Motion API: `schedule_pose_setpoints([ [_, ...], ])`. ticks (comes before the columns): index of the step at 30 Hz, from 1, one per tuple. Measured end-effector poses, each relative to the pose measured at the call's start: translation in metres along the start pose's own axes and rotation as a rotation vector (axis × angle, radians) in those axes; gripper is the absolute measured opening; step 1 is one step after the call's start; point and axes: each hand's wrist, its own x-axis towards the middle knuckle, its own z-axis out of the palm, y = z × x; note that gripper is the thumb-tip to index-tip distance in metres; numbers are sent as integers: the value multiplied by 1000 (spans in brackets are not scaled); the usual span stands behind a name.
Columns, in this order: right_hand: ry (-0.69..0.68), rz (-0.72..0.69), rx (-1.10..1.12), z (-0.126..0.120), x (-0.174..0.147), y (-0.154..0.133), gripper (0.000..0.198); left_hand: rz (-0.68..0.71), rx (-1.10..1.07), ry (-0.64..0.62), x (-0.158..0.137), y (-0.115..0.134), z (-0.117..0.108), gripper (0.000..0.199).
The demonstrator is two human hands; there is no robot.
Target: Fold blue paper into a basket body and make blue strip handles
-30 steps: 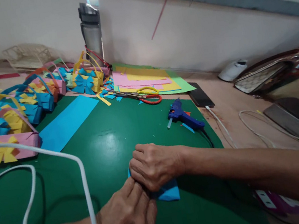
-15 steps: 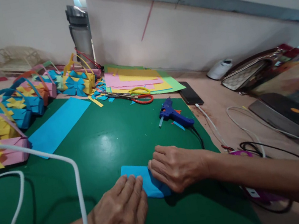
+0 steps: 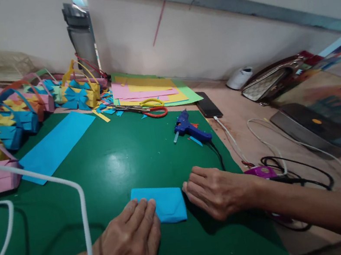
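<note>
A folded piece of blue paper (image 3: 169, 202) lies on the green board, its right end squared off and creased. My left hand (image 3: 128, 236) presses on its left part with the fingers laid flat and close together. Just past the right end of the paper is my right hand (image 3: 210, 191), fingers curled in and a narrow gap between them and the paper. Nothing shows in that hand, though its palm side is hidden.
Paper baskets (image 3: 80, 95) in several colours line the left, near a flat blue strip (image 3: 58, 147). Scissors (image 3: 140, 106) lie before stacked coloured paper (image 3: 147, 90). A blue glue gun (image 3: 190, 128) rests right of centre. A white cable (image 3: 83, 222) loops across the left foreground.
My right hand has slid off the blue paper to the right, uncovering its end. My left hand still presses on it. The whole view has shifted slightly.
</note>
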Motion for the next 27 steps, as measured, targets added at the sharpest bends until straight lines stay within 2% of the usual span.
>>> schedule_pose_setpoints([
  [5, 78, 232, 44, -3, -1, -3, 26, 15, 7, -15, -3, 1, 1, 67],
  [7, 107, 253, 68, -2, 2, -5, 24, 11, 4, 5, -3, 1, 1, 69],
  [14, 97, 154, 7, 6, 16, -10, 22, 19, 10, 3, -5, 0, 1, 63],
  [24, 128, 54, 20, 17, 46, 2, 22, 21, 32, -29, -3, 0, 2, 64],
  [27, 149, 15, 21, 19, 59, 5, 23, 32, 22, -57, -4, 1, 5, 59],
])
